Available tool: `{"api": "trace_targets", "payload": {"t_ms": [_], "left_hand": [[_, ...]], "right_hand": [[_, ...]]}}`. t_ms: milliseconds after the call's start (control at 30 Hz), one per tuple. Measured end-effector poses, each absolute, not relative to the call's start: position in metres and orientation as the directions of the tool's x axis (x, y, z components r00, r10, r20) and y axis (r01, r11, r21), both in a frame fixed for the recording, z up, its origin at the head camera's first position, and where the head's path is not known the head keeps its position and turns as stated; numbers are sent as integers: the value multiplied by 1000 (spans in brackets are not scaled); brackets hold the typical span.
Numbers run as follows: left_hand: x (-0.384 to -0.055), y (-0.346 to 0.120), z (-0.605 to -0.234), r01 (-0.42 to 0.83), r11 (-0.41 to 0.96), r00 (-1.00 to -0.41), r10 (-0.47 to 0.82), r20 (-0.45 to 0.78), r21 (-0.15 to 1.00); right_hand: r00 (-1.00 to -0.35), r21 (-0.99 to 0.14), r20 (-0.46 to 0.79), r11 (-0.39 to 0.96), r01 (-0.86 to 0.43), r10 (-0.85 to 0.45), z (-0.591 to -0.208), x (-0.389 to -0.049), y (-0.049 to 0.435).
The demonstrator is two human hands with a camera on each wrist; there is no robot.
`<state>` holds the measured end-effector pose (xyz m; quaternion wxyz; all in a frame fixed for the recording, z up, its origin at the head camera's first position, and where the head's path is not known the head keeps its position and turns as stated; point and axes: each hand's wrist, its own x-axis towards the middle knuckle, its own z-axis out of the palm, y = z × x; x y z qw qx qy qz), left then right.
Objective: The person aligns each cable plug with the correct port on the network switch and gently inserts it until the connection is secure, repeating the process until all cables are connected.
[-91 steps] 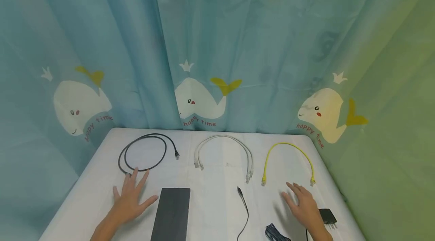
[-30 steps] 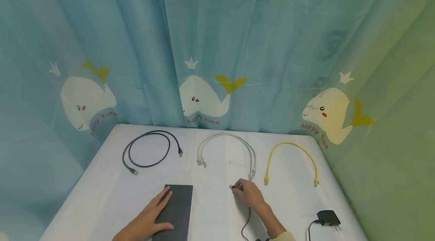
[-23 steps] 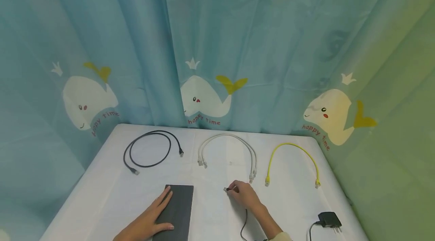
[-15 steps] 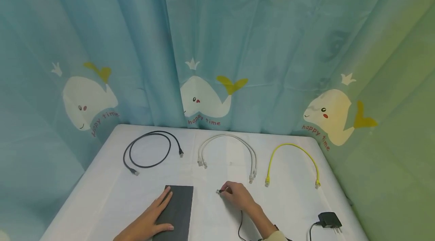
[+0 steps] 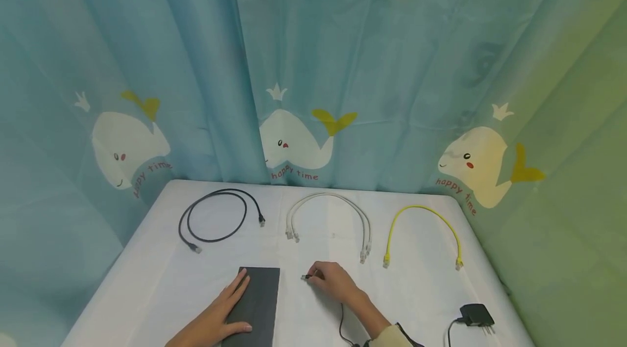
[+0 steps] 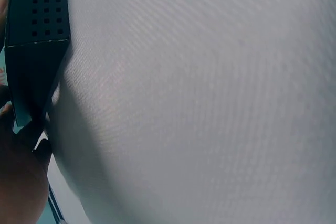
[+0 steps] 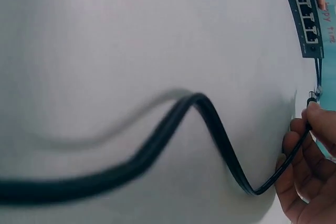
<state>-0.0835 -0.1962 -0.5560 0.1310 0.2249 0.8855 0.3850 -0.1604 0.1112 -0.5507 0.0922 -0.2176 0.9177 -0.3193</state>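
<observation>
A black network switch [image 5: 257, 303] lies on the white table at its near side; its row of ports [image 7: 305, 11] faces right, as the right wrist view shows. My left hand [image 5: 215, 311] rests on top of it, fingers and thumb extended over its left part. In the left wrist view the vented side [image 6: 47, 3] shows, with fingertips at the switch's end. Between thumb and fingertips, my right hand [image 5: 335, 280] pinches a black barrel power plug [image 5: 307, 277], its tip pointing left toward the switch, a short gap away. The plug's black cord [image 7: 215, 135] trails beneath the hand.
Along the back lie a coiled black network cable [image 5: 215, 241], a pair of grey network cables [image 5: 329, 194] and a yellow network cable [image 5: 416, 206]. A black power adapter [image 5: 476, 315] sits at the right. A blue curtain [image 5: 313, 64] hangs behind the table.
Both hands were empty at first. The left has since come down onto the switch, while the right picked up the power plug and carried it left, closer to the switch's ports.
</observation>
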Motion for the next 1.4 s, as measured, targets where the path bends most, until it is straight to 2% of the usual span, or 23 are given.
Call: {"api": "trace_targets", "payload": {"t_ms": [233, 700, 1067, 1400], "left_hand": [[-83, -196, -556, 292, 602, -867, 496, -60, 743], [-82, -196, -556, 282, 600, -865, 497, -73, 748], [-83, -197, -554, 263, 569, -843, 528, -101, 779], [-83, -195, -554, 277, 591, -843, 528, -104, 757]], "right_hand": [[-872, -578, 2, 711, -401, -490, -555, -162, 103], [-829, -567, 10, 680, -466, -559, -557, -162, 84], [-827, -542, 19, 689, -482, -562, -555, -161, 76], [-812, -562, 26, 663, -494, -583, -557, -166, 70]]}}
